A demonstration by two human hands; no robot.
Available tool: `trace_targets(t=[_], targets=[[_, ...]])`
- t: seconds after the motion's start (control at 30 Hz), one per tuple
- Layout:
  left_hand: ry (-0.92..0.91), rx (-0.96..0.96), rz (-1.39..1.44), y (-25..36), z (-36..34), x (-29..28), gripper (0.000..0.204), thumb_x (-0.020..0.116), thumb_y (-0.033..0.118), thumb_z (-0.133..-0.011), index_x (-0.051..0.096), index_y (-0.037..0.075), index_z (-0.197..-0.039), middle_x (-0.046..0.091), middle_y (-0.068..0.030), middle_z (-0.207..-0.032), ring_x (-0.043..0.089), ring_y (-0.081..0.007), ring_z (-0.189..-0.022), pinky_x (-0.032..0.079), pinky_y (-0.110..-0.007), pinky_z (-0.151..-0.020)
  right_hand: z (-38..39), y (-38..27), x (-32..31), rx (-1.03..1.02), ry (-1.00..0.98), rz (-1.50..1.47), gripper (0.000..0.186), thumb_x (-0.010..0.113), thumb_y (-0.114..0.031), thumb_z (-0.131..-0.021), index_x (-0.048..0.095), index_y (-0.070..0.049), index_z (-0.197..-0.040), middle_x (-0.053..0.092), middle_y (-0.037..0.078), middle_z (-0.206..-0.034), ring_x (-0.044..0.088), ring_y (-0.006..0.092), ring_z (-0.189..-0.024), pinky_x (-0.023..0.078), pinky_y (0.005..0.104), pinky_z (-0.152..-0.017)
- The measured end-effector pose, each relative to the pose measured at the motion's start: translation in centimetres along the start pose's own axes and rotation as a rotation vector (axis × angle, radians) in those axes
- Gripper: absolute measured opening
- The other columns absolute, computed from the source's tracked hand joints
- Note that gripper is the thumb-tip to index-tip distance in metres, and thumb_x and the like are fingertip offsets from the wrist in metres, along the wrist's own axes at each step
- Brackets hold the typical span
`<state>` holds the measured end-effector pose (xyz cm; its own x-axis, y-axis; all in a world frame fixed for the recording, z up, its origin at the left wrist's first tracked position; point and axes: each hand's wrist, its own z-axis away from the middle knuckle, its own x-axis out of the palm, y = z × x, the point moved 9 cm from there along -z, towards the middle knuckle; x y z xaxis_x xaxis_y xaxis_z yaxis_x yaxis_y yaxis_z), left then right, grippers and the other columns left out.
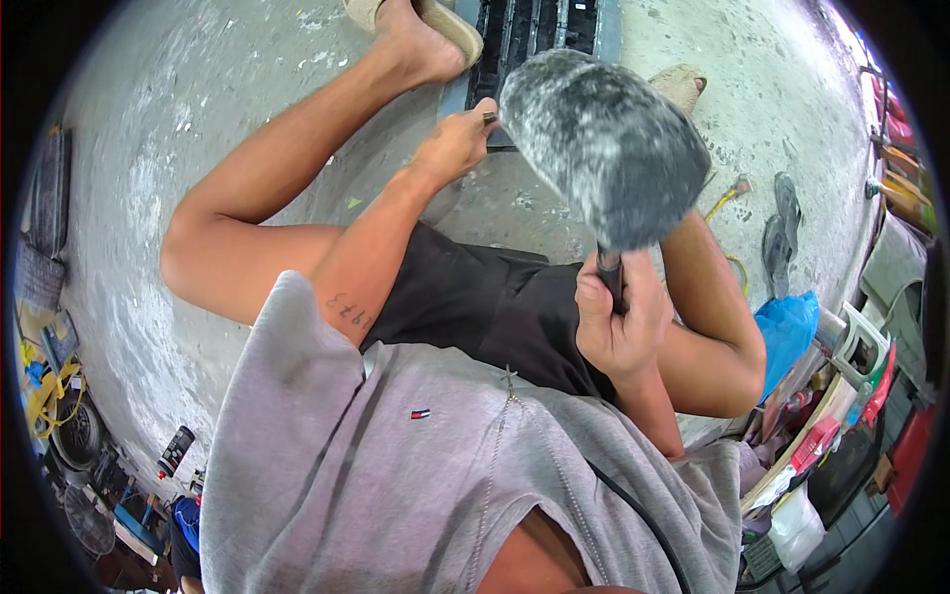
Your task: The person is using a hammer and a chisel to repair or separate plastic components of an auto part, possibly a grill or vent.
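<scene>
My right hand (623, 312) is wrapped round the black handle of a mallet (609, 148). Its big, rounded head is mottled grey and black, slightly blurred, and raised close in front of me. My left hand (455, 144) is closed, with a small dark end of something (490, 118) showing at its fingertips; the rest is hidden. Just beyond that hand lies a black ribbed part (534, 30) with blue-grey side rails, on the floor between my feet. The mallet head covers some of its right side.
I sit low over a scuffed concrete floor (257, 79). To the right lie dark flip-flops (782, 233), a yellow cord (732, 193) and a blue plastic bag (789, 337). Clutter lines the right edge. At left are a black bottle (176, 451) and a wheel (77, 431).
</scene>
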<state>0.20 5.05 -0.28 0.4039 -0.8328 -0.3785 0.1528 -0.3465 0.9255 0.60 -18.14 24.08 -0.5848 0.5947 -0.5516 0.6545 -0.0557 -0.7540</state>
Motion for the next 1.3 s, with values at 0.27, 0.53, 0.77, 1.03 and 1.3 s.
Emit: trace_targets(t=[0.27, 0.53, 0.77, 1.03, 1.3], targets=[[-0.008, -0.014, -0.306, 0.6, 2.0, 1.0, 0.015, 0.053, 0.002, -0.094, 0.046, 0.008, -0.106, 0.069, -0.0259, -0.096, 0.064, -0.0495, -0.093, 0.048, -0.058, -0.077, 0.8, 0.9, -0.5, 0.014, 0.056, -0.060, 0.049, 0.063, -0.011, -0.099, 0.043, 0.011, -0.139, 0.066, 0.019, -0.097, 0.061, 0.0205, -0.069, 0.051, 0.0289, -0.065], [-0.078, 0.022, -0.312, 2.1, 1.7, 2.5, 0.026, 0.053, 0.003, -0.088, 0.049, 0.010, -0.113, 0.069, -0.0227, -0.093, 0.065, -0.0490, -0.091, 0.049, -0.056, -0.075, 2.9, 4.4, 3.8, 0.061, -0.018, 0.181, 0.050, 0.052, -0.012, -0.105, 0.037, 0.013, -0.145, 0.067, 0.021, -0.094, 0.067, 0.0273, -0.077, 0.055, 0.0374, -0.071], [0.031, 0.190, -0.346, 0.9, 2.3, 2.4, 0.027, 0.054, 0.001, -0.086, 0.048, 0.006, -0.113, 0.068, -0.0250, -0.090, 0.064, -0.0500, -0.089, 0.048, -0.058, -0.075, 0.7, 1.2, 3.8, 0.063, -0.040, 0.121, 0.042, 0.059, -0.005, -0.098, 0.051, 0.015, -0.133, 0.064, 0.032, -0.120, 0.066, 0.0482, -0.105, 0.055, 0.0442, -0.088], [-0.013, 0.063, -0.313, 2.2, 3.1, 1.3, 0.020, 0.055, 0.003, -0.088, 0.045, 0.007, -0.106, 0.066, -0.0225, -0.084, 0.065, -0.0467, -0.084, 0.049, -0.054, -0.072, 3.6, 6.3, 7.2, 0.366, -0.193, 0.140, 0.044, 0.058, -0.003, -0.097, 0.048, 0.014, -0.136, 0.062, 0.037, -0.121, 0.066, 0.0489, -0.107, 0.055, 0.0452, -0.087], [-0.004, 0.091, -0.295, 1.2, 1.7, 2.3, 0.023, 0.061, 0.007, -0.086, 0.048, 0.008, -0.105, 0.069, -0.0234, -0.084, 0.066, -0.0481, -0.084, 0.051, -0.056, -0.073, 3.7, 5.6, 6.7, 0.157, -0.010, 0.153, 0.042, 0.061, -0.007, -0.097, 0.053, 0.012, -0.133, 0.065, 0.033, -0.116, 0.067, 0.0469, -0.106, 0.054, 0.0452, -0.090]])
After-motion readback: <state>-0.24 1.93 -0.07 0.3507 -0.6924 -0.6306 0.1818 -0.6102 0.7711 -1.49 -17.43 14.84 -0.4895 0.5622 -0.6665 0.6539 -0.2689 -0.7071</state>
